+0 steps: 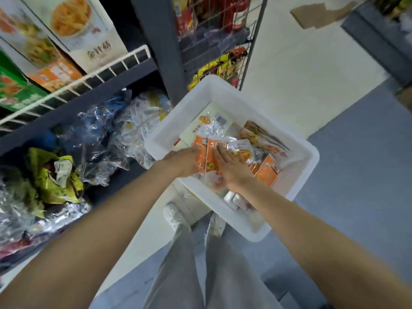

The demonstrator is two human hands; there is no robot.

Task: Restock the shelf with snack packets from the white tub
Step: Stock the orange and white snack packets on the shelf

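Observation:
A white tub sits on the floor in front of me, holding several orange snack packets and other clear and brown packets. Both my hands are inside it. My left hand rests on the left side of the orange packet pile, its fingertips hidden among the packets. My right hand lies flat with spread fingers on top of the same pile. The low dark shelf to the left holds clear-wrapped and yellow-green packets.
Boxed goods stand behind a white wire rail on the upper shelf. A dark upright post and a wire rack with red and yellow packets rise behind the tub. My legs and white shoes are below it.

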